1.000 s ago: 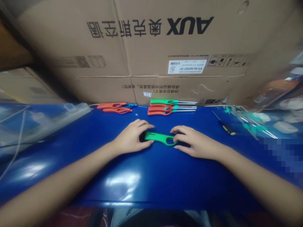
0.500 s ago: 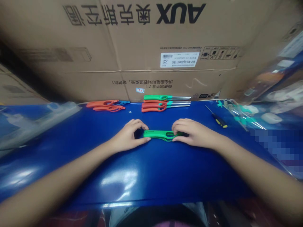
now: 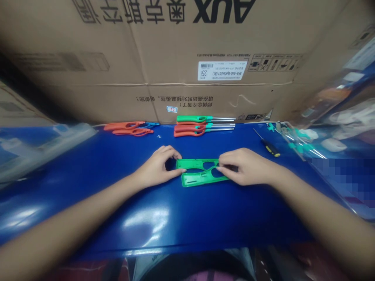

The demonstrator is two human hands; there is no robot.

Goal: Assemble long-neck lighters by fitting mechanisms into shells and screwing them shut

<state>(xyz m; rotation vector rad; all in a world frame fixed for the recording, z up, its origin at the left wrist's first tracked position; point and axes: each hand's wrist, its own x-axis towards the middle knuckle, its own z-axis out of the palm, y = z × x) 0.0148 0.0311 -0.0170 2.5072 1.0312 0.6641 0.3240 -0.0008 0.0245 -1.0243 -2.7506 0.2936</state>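
Two green lighter handle halves lie side by side, hollow inner faces showing. The far half (image 3: pixel 191 164) has its left end between the thumb and fingers of my left hand (image 3: pixel 159 166), which is closed on it. Angled slightly towards me, the near half (image 3: pixel 200 180) rests just below, its left end free. My right hand (image 3: pixel 244 166) is closed at the right ends, thumb and fingers pinched there. It covers those ends, so I cannot tell how firmly it grips each half.
Behind the hands lie assembled stick lighters (image 3: pixel 190 129) with metal tubes, and orange handle shells (image 3: pixel 125 127). A screwdriver (image 3: pixel 271 148) lies to the right, near bagged turquoise parts (image 3: pixel 301 146). A clear plastic bag (image 3: pixel 58 148) is at left. A large cardboard box (image 3: pixel 164 70) stands behind the blue table (image 3: pixel 140 230).
The green handle has come apart into two halves, the near one swung towards me. My right hand has shifted slightly right; my left hand stays at the left end.
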